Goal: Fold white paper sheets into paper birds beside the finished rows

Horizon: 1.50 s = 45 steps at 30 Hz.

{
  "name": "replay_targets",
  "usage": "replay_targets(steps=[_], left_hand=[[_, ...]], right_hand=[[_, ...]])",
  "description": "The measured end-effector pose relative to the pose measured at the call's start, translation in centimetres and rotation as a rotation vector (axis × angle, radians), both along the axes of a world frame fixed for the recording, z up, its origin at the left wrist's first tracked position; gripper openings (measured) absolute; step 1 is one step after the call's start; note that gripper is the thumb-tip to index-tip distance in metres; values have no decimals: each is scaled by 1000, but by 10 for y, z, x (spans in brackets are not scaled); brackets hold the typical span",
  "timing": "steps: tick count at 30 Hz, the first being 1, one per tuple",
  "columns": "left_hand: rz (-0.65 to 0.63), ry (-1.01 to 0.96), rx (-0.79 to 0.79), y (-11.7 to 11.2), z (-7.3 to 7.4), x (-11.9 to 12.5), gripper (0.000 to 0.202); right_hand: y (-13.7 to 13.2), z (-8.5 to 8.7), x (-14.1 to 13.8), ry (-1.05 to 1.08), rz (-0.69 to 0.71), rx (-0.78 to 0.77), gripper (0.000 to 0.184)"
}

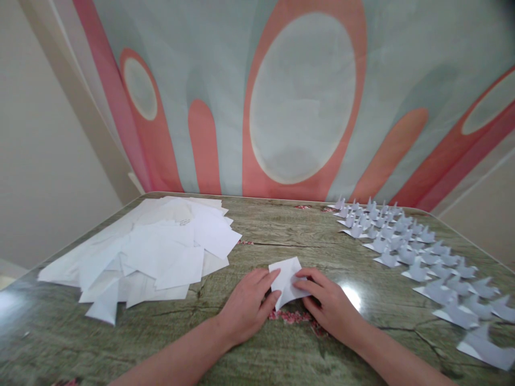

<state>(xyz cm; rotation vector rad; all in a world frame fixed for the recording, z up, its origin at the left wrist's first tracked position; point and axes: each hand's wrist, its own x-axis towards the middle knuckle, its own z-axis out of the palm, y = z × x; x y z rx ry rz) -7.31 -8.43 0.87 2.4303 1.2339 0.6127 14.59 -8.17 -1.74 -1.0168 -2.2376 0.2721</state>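
A small folded white paper (286, 274) lies on the green marbled table (281, 236) just in front of me. My left hand (246, 305) rests at its left edge, fingers pinched on the paper. My right hand (326, 303) presses on its right side, fingers curled onto the fold. Both hands lie low on the tabletop, close together, with the paper between them.
A loose heap of white paper sheets (153, 252) covers the left part of the table. Several rows of folded white paper figures (418, 252) stand along the right side. A wall with red and grey ovals (301, 96) rises behind the far edge.
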Motion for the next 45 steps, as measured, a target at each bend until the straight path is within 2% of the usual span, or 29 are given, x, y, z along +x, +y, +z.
replay_targets(steps=[7,12,18,26,30,36,42,45], left_hand=[[-8,12,5,2,-4,0,37],[-16,-3,8,2,-6,0,39],[-20,-14,-1,3,-4,1,38],[-12,-17,19,2,-5,1,37],[-11,-10,17,2,-5,1,37],[-2,-16,38,2,-6,1,38],[-4,-15,0,0,-2,1,40],[12,-36,41,-1,1,0,46]], right_hand=[[4,-9,2,-10,12,26,32],[5,-10,3,1,11,31,32],[5,-5,2,-51,-1,53,30],[-5,11,-5,-220,34,176,27],[-9,15,-9,-252,-12,236,23],[-10,10,-10,-253,68,195,20],[-5,5,-4,-158,33,138,23],[-2,2,-1,-114,-16,97,21]])
